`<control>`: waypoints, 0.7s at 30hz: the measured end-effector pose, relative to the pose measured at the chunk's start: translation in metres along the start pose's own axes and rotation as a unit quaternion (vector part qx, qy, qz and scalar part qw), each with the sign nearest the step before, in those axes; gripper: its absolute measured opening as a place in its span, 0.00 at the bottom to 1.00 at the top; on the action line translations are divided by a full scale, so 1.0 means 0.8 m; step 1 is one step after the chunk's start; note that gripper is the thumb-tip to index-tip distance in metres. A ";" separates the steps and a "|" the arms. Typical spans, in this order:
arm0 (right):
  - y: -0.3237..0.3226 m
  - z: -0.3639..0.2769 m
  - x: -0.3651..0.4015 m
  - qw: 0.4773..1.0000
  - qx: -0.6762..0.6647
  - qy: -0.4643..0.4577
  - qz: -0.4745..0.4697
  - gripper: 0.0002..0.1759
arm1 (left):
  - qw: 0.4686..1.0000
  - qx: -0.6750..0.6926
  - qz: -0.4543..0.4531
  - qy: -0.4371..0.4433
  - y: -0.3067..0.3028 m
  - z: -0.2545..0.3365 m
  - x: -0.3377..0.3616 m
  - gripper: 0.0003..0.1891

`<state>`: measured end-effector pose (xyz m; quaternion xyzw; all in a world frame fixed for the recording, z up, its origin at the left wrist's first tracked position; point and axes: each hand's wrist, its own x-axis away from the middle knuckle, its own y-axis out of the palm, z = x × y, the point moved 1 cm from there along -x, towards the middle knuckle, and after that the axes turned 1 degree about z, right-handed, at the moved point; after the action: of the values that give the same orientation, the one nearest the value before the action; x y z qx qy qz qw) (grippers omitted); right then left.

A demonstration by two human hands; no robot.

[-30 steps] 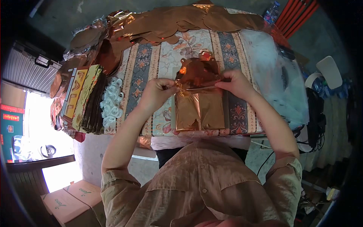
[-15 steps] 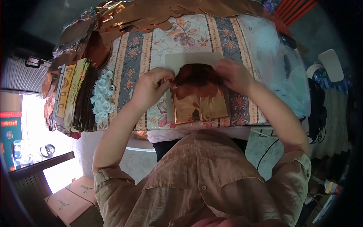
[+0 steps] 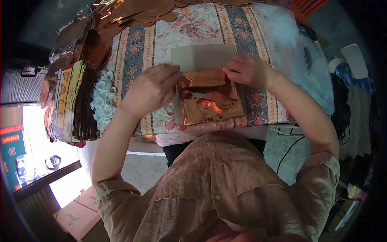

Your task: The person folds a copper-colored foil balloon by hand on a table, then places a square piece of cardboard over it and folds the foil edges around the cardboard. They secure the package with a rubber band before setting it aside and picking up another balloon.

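Note:
A shiny copper-coloured foil sheet (image 3: 211,105) lies on a grey-beige board (image 3: 201,56) near the table's front edge. Its upper part is bent over toward me, making a creased band across the top. My left hand (image 3: 151,86) is closed at the foil's upper left corner, its back toward me and the thumb partly hidden. At the opposite upper corner, my right hand (image 3: 250,71) pinches the foil between thumb and fingers. The board shows behind the foil's top and along its sides.
On the left stand a stack of booklets or paper bundles (image 3: 70,103) and a row of white curled rosettes (image 3: 103,99). Copper foil pieces (image 3: 133,14) line the back of the patterned tablecloth (image 3: 161,38). Clear plastic sheets (image 3: 306,76) cover the right side.
The foil's raised, dark upper part has come down into a flatter, brighter band. My left hand has turned over the left corner; my right hand has shifted slightly.

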<state>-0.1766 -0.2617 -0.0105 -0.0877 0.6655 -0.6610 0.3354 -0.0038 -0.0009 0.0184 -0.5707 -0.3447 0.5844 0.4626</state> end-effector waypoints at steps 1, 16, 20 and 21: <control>0.000 -0.001 0.000 1.000 0.010 -0.004 0.008 0.14 | 1.000 0.001 0.000 0.003 -0.001 0.004 0.000 0.21; -0.002 0.000 -0.001 1.000 0.009 -0.022 0.015 0.12 | 0.991 0.129 0.019 0.024 0.016 0.042 0.004 0.25; -0.007 0.003 -0.006 0.999 0.013 -0.040 0.003 0.12 | 0.990 0.141 0.023 0.019 0.016 0.044 0.005 0.23; -0.009 0.002 -0.006 0.999 0.023 -0.039 -0.018 0.12 | 0.989 0.147 0.024 0.017 0.017 0.044 0.005 0.23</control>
<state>-0.1743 -0.2613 -0.0017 -0.1174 0.6352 -0.6780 0.3509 -0.0402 0.0026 0.0085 -0.5144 -0.2333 0.6298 0.5331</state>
